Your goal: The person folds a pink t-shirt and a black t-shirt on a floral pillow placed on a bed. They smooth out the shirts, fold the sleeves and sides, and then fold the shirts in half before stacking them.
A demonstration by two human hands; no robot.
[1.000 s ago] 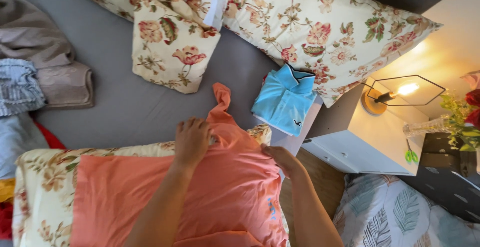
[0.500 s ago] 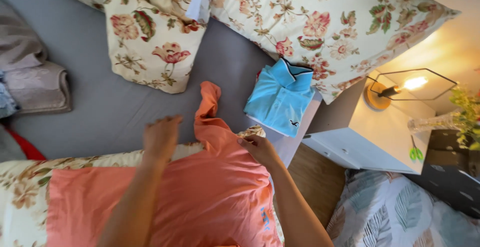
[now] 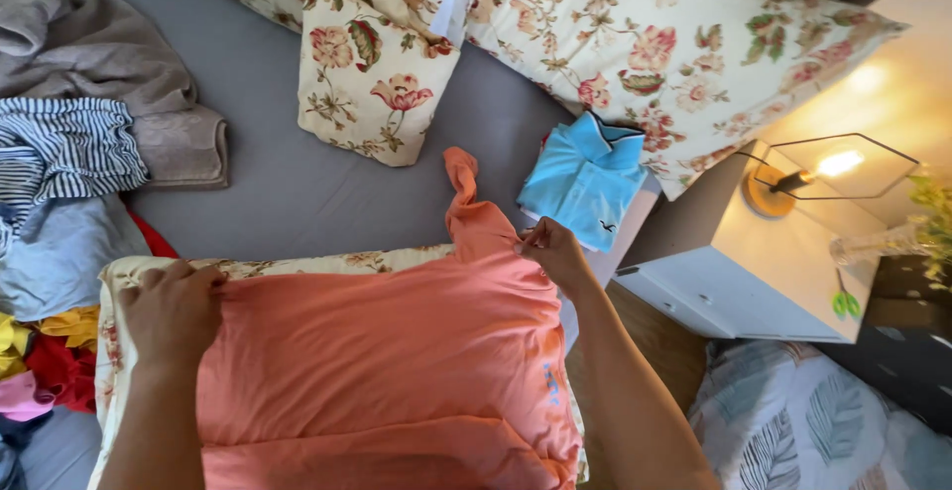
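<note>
My left hand [image 3: 174,311] pinches one edge of the single orange shirt [image 3: 387,351], fingers closed on the cloth; my right hand [image 3: 553,252] grips its far shoulder the same way. The shirt lies flat over one floral cushion [image 3: 114,282] on the grey bed [image 3: 297,192]. Beyond it sit one folded blue shirt [image 3: 585,181], three floral pillows [image 3: 372,73] and one lit lamp [image 3: 803,178].
</note>
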